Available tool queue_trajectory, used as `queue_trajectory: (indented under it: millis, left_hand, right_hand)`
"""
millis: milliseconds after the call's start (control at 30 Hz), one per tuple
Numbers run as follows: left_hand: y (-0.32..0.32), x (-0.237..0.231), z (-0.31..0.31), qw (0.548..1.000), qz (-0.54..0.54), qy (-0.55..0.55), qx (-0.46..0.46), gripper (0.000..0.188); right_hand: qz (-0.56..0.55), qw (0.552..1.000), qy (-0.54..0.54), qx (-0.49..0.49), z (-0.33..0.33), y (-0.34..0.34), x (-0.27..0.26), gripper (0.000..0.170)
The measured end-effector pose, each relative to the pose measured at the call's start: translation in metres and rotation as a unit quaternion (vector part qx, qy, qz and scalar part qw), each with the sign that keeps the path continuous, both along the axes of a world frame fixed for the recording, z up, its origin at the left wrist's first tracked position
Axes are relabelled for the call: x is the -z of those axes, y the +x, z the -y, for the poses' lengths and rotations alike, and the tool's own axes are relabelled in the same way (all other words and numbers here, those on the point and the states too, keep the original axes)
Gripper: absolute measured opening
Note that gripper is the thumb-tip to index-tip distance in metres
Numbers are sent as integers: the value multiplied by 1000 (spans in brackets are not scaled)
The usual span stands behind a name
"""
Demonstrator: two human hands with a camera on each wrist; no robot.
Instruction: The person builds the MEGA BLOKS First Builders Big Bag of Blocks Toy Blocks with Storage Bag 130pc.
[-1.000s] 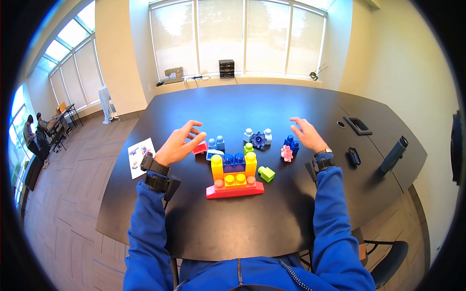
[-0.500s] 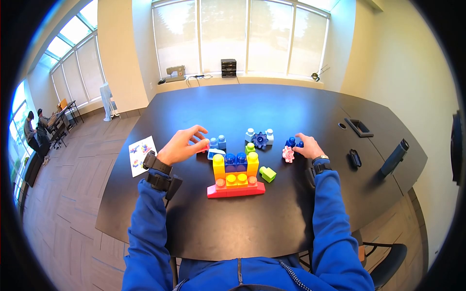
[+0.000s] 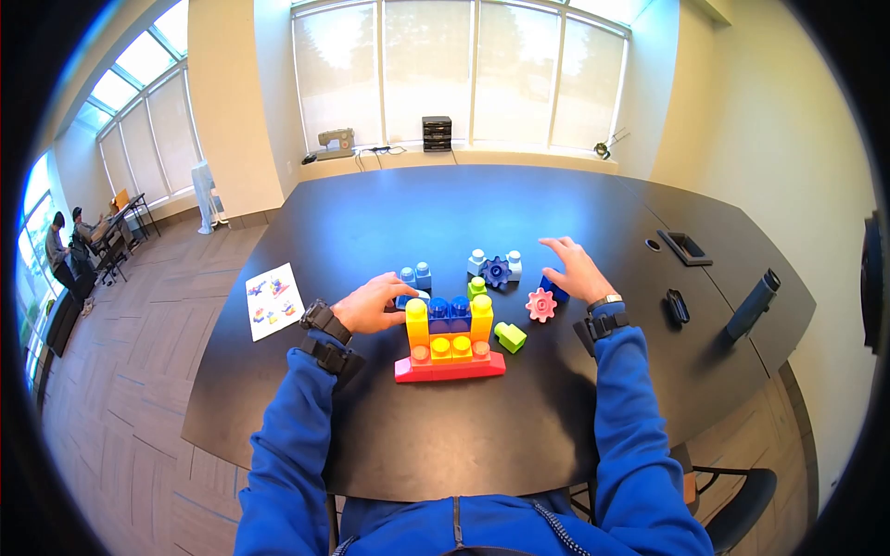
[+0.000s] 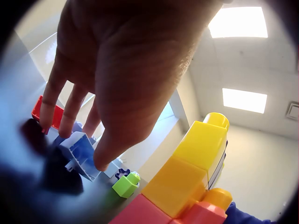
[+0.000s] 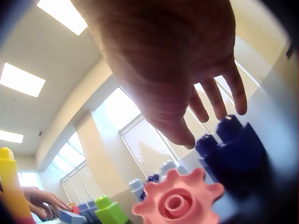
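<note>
Toy blocks [image 3: 451, 349] on dark table [image 3: 464, 431]

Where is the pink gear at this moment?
In the head view, the pink gear is right of centre on the table, just left and in front of the dark blue block by the right hand.

Daylight through tall, pale window blinds [image 3: 426, 74] beyond the table's far edge brightens the head view, spreading bluish glare over the far half of the smooth dark table [image 3: 436, 199]. A warmer sheen lies toward the near edge, a dark shadow beside the blue-sleeved right forearm [image 3: 632, 398]. Wide-angle distortion bows the table's edges; the picture's corners fall to black. The left hand [image 4: 135, 60] and right hand [image 5: 173, 60] look dim against glowing rectangular ceiling lights [image 4: 238, 22] in the wrist views, where the table surface is hazy.
</note>
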State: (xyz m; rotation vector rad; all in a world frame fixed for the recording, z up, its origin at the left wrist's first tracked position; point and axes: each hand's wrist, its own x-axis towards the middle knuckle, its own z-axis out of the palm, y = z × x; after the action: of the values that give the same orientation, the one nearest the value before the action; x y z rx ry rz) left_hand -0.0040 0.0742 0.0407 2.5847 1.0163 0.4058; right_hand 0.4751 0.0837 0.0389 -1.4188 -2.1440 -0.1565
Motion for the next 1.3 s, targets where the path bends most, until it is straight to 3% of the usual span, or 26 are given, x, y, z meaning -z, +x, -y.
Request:
queue_trajectory:
  millis: [67, 100, 133, 167, 200, 267, 333, 367, 533, 600, 633, 733, 767, 933, 1033, 1100, 1300]
  left_hand:
    - [-3, 3, -2, 1000, 1, 14, 1, 47]
    - [-4, 4, -3, 1000, 2, 30, 2, 46]
    - [-4, 5, -4, 1000, 0, 30, 3, 46]
    - [-4, 5, -5, 1000, 11, 28, 11, 45]
    - [-5, 5, -6, 999, 22, 25, 18, 44]
    - [-5, 3, -5, 999, 17, 31, 14, 42]
    - [-4, 1, -3, 999, 14, 37, 12, 41]
    - [-4, 0, -2, 999, 9, 36, 3, 40]
    - [-10, 4, -7, 997, 23, 74, 6, 38]
    - [-10, 0, -3, 998, 27, 63, 0, 39]
    - [-10, -1, -3, 998, 28, 61, -1, 39]
    - [-10, -4, -1, 998, 19, 60, -4, 39]
    - [-9, -5, -1, 998, 21, 52, -8, 40]
    - [-8, -6, -1, 998, 30, 58, -7, 38]
    - [-9, -6, 0, 998, 36, 44, -12, 37]
    - [-9, -3, -2, 997, 40, 61, -5, 36]
    - [-8, -6, 0, 997, 44, 64, -13, 34]
  right_hand:
    - [-31, 996, -60, -61, 20, -32, -30, 79]
    - [-33, 996, -60, -60, 37, -50, -45, 79]
    - [-26, 972, -227, -48, 54, -69, -62, 89]
    - [-18, 922, -386, -36, 63, -83, -69, 99]
    - [34, 912, -406, -44, 60, -88, -58, 114]
    - [130, 901, -413, -11, 60, -111, -43, 112]
    - [124, 913, -388, -3, 41, -121, -19, 105]
    - [144, 940, -308, -19, 23, -115, 9, 100]
    - [91, 968, -222, -69, 12, -103, 20, 86]
    - [-21, 991, -80, -105, 5, -105, 25, 77]
    - [-69, 990, -59, -107, 10, -111, 17, 60]
    - [-152, 981, 21, -117, 6, -128, 29, 49]
    - [-179, 976, 1, -121, 5, -133, 33, 43]
    - [-194, 970, -22, -143, -5, -139, 59, 48]
    - [-185, 954, -65, -229, -8, -139, 58, 51]
    - [-97, 964, -18, -249, -8, -139, 58, 51]
    - [-80, 978, -50, -185, 0, -139, 50, 36]
